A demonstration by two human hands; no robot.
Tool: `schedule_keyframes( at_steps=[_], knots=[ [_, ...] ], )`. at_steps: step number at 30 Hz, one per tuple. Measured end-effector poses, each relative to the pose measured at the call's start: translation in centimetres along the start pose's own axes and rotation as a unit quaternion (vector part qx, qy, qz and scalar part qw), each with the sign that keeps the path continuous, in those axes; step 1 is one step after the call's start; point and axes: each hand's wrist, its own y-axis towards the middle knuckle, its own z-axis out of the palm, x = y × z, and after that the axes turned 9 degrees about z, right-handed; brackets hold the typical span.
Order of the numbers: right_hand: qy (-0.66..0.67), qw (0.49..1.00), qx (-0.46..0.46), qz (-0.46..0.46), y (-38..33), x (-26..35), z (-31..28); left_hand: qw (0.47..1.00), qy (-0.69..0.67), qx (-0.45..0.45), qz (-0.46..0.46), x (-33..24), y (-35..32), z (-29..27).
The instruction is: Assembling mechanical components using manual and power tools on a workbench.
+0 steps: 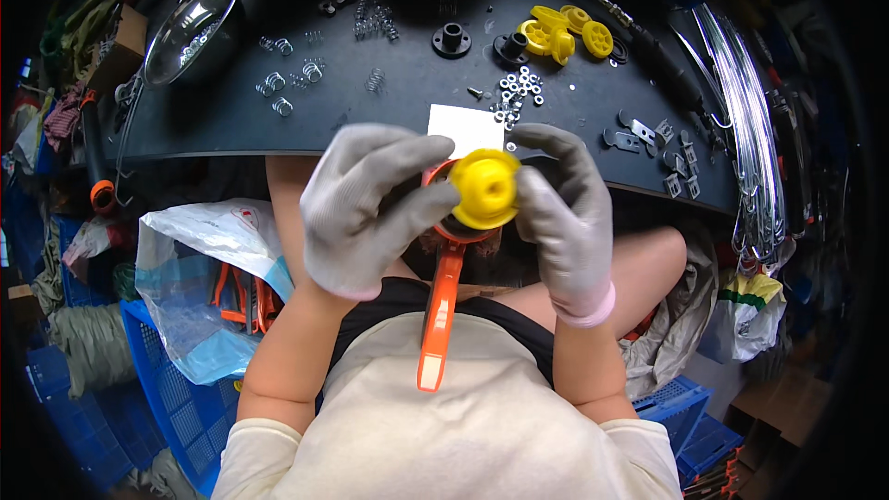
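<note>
A yellow flanged wheel [487, 189] with a central hub is between my two gloved hands, above the round open head of an orange tool [443, 301]. The tool's long handle points down toward my lap. My left hand [366, 208] has its thumb and fingertips curled at the wheel's left edge. From the other side, my right hand [567, 213] pinches the wheel's right edge. The wheel hides most of the tool's round head. Just behind lies a white card [466, 126] at the table's front edge.
On the dark table [231, 125] lie coil springs [375, 18], black flanged bushings [452, 40], yellow wheels [558, 34], nuts [520, 88] and metal brackets [639, 131]. Metal bowls [192, 32] stand behind. Long metal strips [741, 102] hang at right. A plastic bag [208, 250] sits left.
</note>
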Motion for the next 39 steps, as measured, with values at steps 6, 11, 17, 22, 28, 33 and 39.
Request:
schedule_keyframes(
  at_steps=[6,11,17,22,28,33,39],
  knots=[
    [-0.305,0.942,-0.055,-0.132,0.3,0.2,1.0,0.974,0.222,0.042,-0.005,4.0,4.0,-0.9],
    [-0.249,0.958,-0.097,-0.106,1.6,1.3,-1.2,0.984,0.023,0.174,0.038,0.6,0.0,1.1],
    [-0.584,0.766,-0.159,-0.218,9.1,-0.7,-6.3,0.987,0.047,0.155,0.005,-0.3,0.1,1.8],
    [-0.615,0.729,-0.15,-0.26,9.5,-1.0,-6.4,0.982,-0.063,0.176,0.005,0.7,-0.7,1.6],
    [-0.316,0.919,0.008,-0.236,4.6,2.3,-3.7,0.948,-0.247,0.068,-0.186,0.8,-2.4,2.9],
    [-0.55,0.677,0.129,-0.471,3.3,2.9,-1.6,0.934,-0.301,0.074,-0.176,1.4,-2.4,3.2],
    [-0.574,0.694,0.171,-0.4,1.4,2.7,-1.1,0.934,-0.296,0.092,-0.178,2.1,-2.6,3.1]
  ],
)
